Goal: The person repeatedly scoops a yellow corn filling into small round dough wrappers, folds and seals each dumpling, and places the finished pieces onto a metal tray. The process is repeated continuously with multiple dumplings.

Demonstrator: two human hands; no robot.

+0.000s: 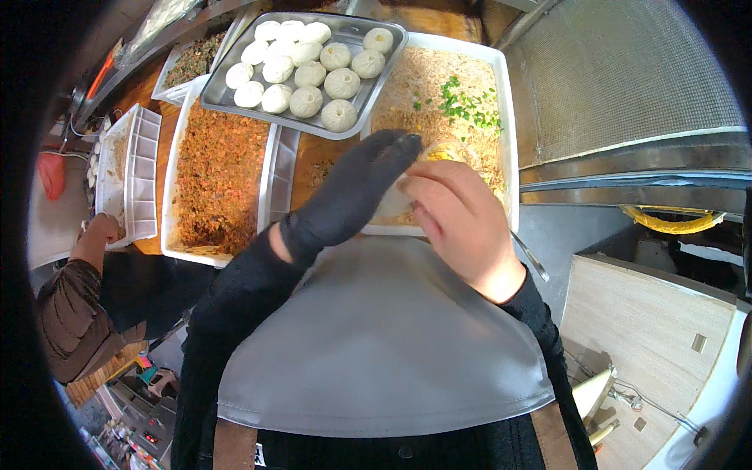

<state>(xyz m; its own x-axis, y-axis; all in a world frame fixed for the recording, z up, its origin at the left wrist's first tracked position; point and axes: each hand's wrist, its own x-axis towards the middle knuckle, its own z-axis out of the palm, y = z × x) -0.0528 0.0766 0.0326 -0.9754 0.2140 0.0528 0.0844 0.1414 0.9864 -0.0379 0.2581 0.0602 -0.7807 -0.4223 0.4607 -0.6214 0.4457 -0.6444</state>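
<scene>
My left hand (358, 188), in a black glove, is held over the near left edge of a white tub of pale crumbly filling (405, 88). Its fingers curl around a pale dough wrapper (392, 202), mostly hidden by both hands. My bare right hand (461, 214) pinches the wrapper's edge, touching the gloved fingers. Just beyond the fingertips, a small clear round dish (451, 151) with something yellow sits on the filling. Chopped green onion (467, 106) is scattered farther back. A metal utensil handle (530, 257) sticks out past the tub's near right corner.
A metal tray (226, 100) of stuffed buns (342, 83) rests across both tubs' far ends. Left stands a white tub of reddish filling (220, 182). Another person's hand (104, 226) is at a white crate (144, 176) farther left. A mesh panel (623, 82) rises at right.
</scene>
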